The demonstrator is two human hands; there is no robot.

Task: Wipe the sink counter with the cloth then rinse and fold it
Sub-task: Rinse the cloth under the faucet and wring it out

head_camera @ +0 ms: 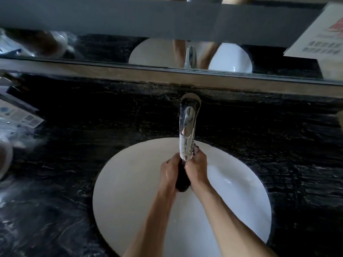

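Note:
A dark cloth [182,179], bunched into a roll, hangs over the white oval sink [130,191] just under the spout of the chrome faucet [187,127]. My left hand [169,173] grips its left side and my right hand [197,169] grips its right side, both pressed close together. The top of the cloth is hidden behind the spout. Both hands look wet. The black marble counter [92,117] surrounds the sink.
A mirror [167,52] runs along the back wall above a wooden ledge. White card boxes lean at the far left [20,115] and upper right [319,34]. A pale rounded object [5,158] sits at the left edge.

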